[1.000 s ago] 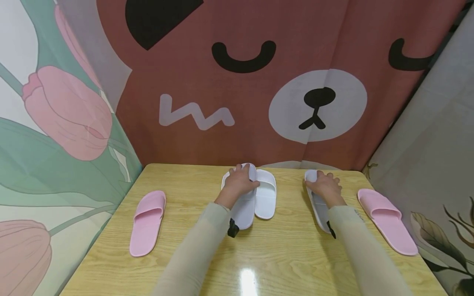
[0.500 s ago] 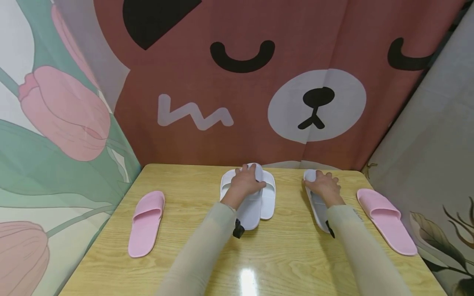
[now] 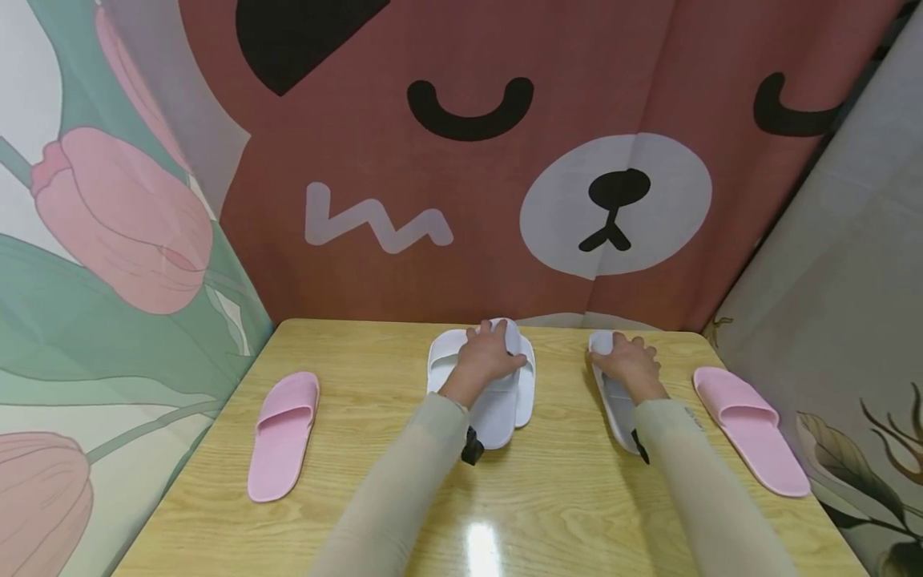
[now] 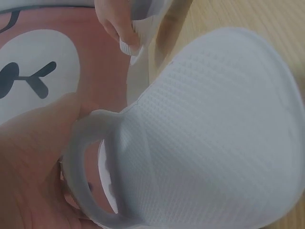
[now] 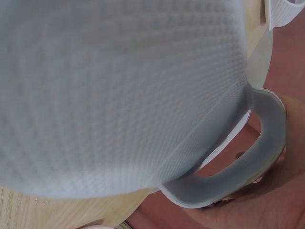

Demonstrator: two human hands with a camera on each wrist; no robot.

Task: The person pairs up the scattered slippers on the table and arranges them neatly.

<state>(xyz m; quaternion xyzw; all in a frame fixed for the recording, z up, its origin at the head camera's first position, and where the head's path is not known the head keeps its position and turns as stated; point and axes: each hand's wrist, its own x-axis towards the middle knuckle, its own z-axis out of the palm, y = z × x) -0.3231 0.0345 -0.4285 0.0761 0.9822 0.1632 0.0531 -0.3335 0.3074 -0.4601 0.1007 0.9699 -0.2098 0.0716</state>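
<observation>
Left hand (image 3: 483, 361): fingers clamped round toe of white textured slipper (image 3: 497, 413), right over two white slippers (image 3: 529, 389) by far edge of pale wood-grain table (image 3: 368, 401). Right hand (image 3: 632, 369): fingers clamped on matching slipper (image 3: 617, 407), right of table's middle. Pink slippers (image 3: 278, 453) chilling near table's left and right sides.

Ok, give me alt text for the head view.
A person's left hand grips a pale slipper over two white slippers on a wooden table; the right hand grips another slipper. Pink slippers lie at either side, before a cartoon backdrop.
</observation>
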